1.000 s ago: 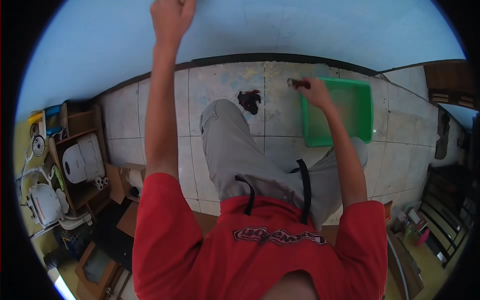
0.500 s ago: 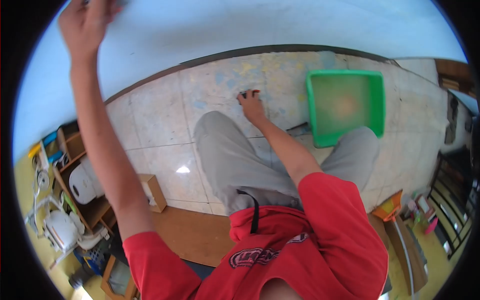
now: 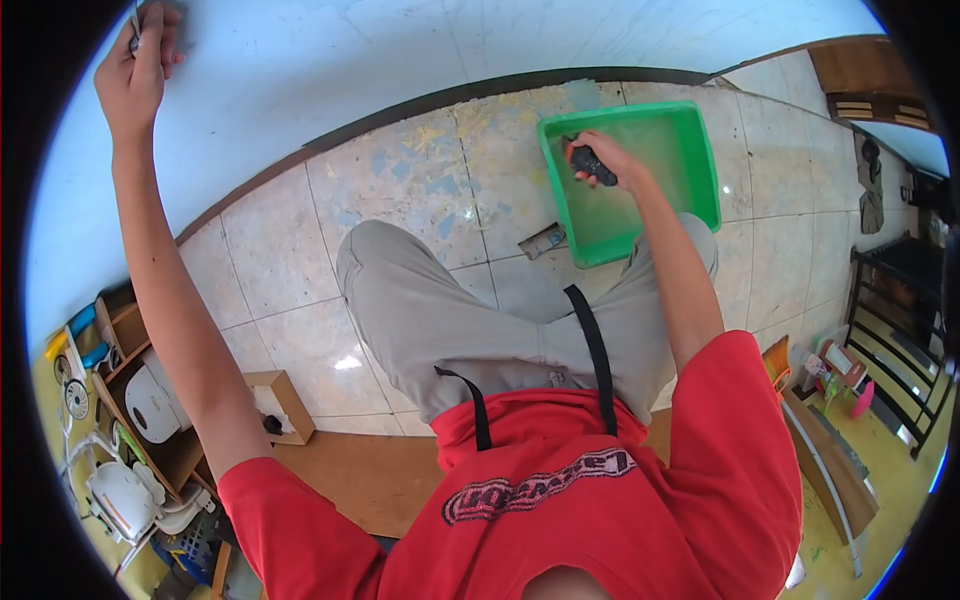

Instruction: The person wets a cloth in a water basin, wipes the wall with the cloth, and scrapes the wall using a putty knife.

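High at the left edge, my left hand (image 3: pixel 138 65) is closed against the pale blue wall (image 3: pixel 330 50). A thin metallic piece shows at its fingers, too little of it visible to name. My right hand (image 3: pixel 618 160) grips a black-and-orange handheld tool (image 3: pixel 590 163) above the left part of a green plastic tub (image 3: pixel 710 175). Cloudy liquid appears to lie in the tub. Beside its lower left corner, a flat dark-and-light piece (image 3: pixel 543 241) rests on the tiles. Blue and yellow flakes (image 3: pixel 420 160) are scattered along the wall's foot.
My grey-trousered knees stand close to the tub. A wooden shelf unit (image 3: pixel 125 335) with white appliances is at the left, near a small open box (image 3: pixel 283 405). At the right are an orange broom (image 3: pixel 777 362) and a black metal rack (image 3: pixel 890 330).
My right hand has lifted from the floor flakes and moved right, over the tub, with the black-and-orange tool. My left hand stays high at the wall. The view has shifted right.
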### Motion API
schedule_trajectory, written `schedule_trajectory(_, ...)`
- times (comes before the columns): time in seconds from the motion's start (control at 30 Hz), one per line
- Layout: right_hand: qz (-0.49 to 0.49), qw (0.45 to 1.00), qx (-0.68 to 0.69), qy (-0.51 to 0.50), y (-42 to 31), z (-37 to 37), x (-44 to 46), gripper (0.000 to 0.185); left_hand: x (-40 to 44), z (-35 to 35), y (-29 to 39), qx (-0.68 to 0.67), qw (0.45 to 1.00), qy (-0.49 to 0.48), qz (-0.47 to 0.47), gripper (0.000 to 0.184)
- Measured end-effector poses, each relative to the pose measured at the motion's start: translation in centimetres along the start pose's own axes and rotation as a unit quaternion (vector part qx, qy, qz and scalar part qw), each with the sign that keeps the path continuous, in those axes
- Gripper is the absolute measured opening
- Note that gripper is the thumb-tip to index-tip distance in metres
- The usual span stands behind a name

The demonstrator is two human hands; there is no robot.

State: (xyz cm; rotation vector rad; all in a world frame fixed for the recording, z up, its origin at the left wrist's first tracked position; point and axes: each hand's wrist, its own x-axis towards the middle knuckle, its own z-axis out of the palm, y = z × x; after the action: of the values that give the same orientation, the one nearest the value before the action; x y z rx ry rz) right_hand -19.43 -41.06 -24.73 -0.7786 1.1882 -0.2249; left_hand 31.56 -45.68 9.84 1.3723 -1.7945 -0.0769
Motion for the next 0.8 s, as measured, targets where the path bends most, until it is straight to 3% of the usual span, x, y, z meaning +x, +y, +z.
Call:
schedule_trajectory(0.03,0.006,0.993,-0.071,0.092,1.2,-0.7,0.6,0.036,-0.1,0.0,-0.2,0.002,1.000,-0.001,-0.001,0.028)
schedule_trajectory(0.07,0.003,0.993,-0.071,0.090,4.0,-0.8,2.5,0.036,0.0,0.0,-0.4,0.001,1.000,0.003,0.003,0.028)
schedule_trajectory(0.1,-0.061,0.930,-0.255,0.256,8.0,-0.7,4.8,0.037,0.1,0.0,-0.4,-0.001,1.000,0.005,0.005,0.028)
schedule_trajectory(0.13,-0.122,0.802,-0.422,0.404,10.1,-0.6,6.3,0.039,0.1,-0.1,-0.4,0.003,1.000,0.005,0.007,0.028)
schedule_trajectory(0.17,-0.124,0.803,-0.420,0.403,10.7,0.2,5.8,0.039,0.1,-0.1,-0.4,-0.002,1.000,0.007,0.004,0.027)
schedule_trajectory(0.23,-0.121,0.712,-0.558,0.409,12.1,2.6,4.5,0.048,0.1,0.0,-0.3,-0.003,1.000,0.008,0.002,0.027)
schedule_trajectory(0.37,-0.108,0.736,-0.566,0.356,13.0,2.9,4.2,0.048,0.1,0.0,-0.5,0.009,1.000,0.005,0.010,0.027)
schedule_trajectory(0.43,-0.003,0.810,-0.509,0.292,9.5,1.9,3.0,0.043,0.3,-0.1,-0.7,0.014,1.000,0.007,0.024,0.027)
schedule_trajectory(0.6,0.015,0.804,-0.548,0.231,4.2,-2.1,0.6,0.043,0.2,0.3,-0.4,-0.005,1.000,0.015,0.003,0.028)
schedule_trajectory(0.8,0.040,0.794,-0.567,0.215,3.7,-2.9,-0.9,0.046,0.5,-0.3,-0.9,0.009,1.000,-0.017,0.013,0.029)
